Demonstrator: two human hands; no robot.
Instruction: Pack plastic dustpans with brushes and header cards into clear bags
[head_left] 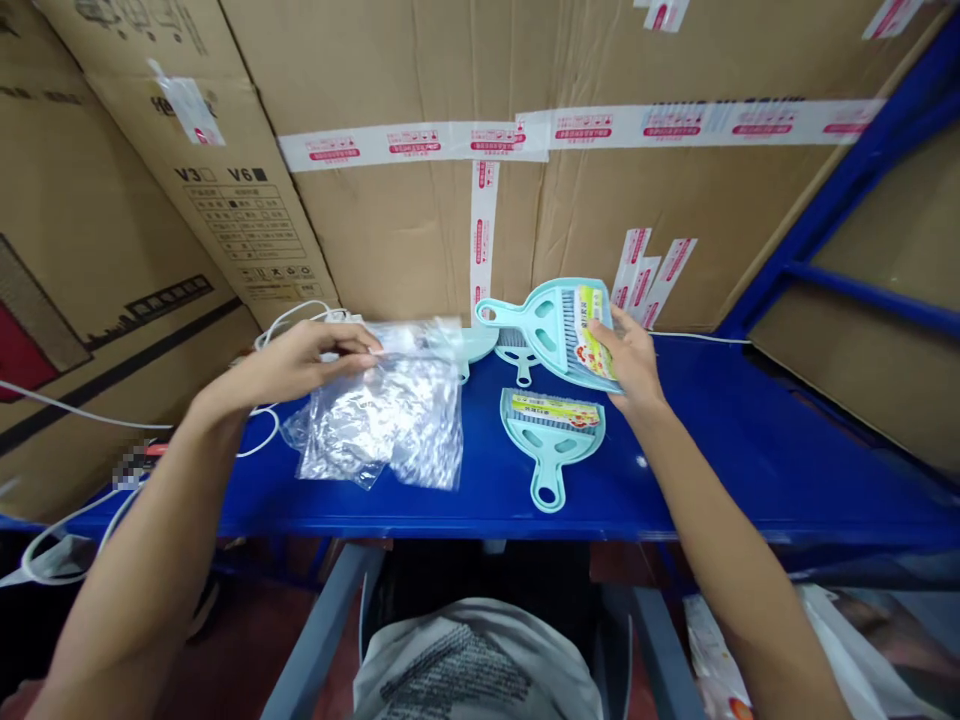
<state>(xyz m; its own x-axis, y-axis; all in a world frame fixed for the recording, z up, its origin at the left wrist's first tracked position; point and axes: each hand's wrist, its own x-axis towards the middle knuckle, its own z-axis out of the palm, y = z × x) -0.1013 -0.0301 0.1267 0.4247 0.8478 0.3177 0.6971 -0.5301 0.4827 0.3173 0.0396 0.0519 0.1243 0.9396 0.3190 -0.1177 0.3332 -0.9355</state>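
Note:
A turquoise dustpan with a small brush nested in it is lifted above the table, its handle pointing left. My right hand grips its wide end, thumb over the yellow label. My left hand pinches the top edge of a clear plastic bag, one of what looks like a stack lying on the table. Between my arms lies another dustpan set, handle toward me. Behind the bags and the held set, more dustpan pieces are partly hidden.
The blue table is backed by large cardboard boxes with printed tape. White cables run along the left side. A blue metal frame rises at the right. Below the right edge sits a white plastic bag.

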